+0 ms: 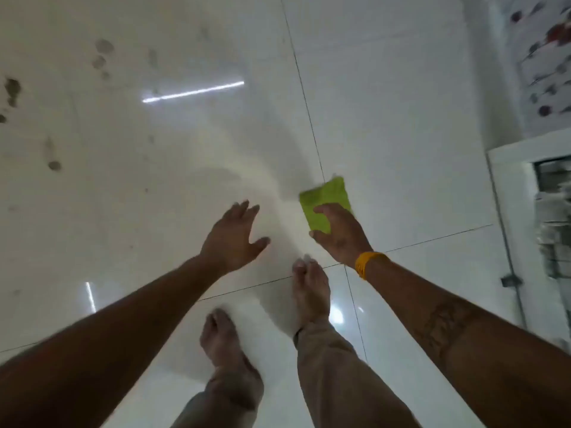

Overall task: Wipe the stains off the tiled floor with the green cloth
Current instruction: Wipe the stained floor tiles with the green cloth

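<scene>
The folded green cloth [324,202] is held in my right hand [338,233], thumb and fingers pinching its near end above the white tiled floor [401,118]. A yellow band circles that wrist. My left hand [233,239] reaches forward beside it with fingers spread, holding nothing. Dark stains [103,55] mark the glossy tile at the far left, with more smudges [12,91] at the left edge and a spot [54,165] nearer in. Motion blur softens the cloth's edges.
My two bare feet [309,291] stand on the tiles below the hands, in tan trousers. A white-framed glass cabinet [525,211] runs along the right edge, with a patterned surface [540,57] above it. Grout lines cross near the cloth.
</scene>
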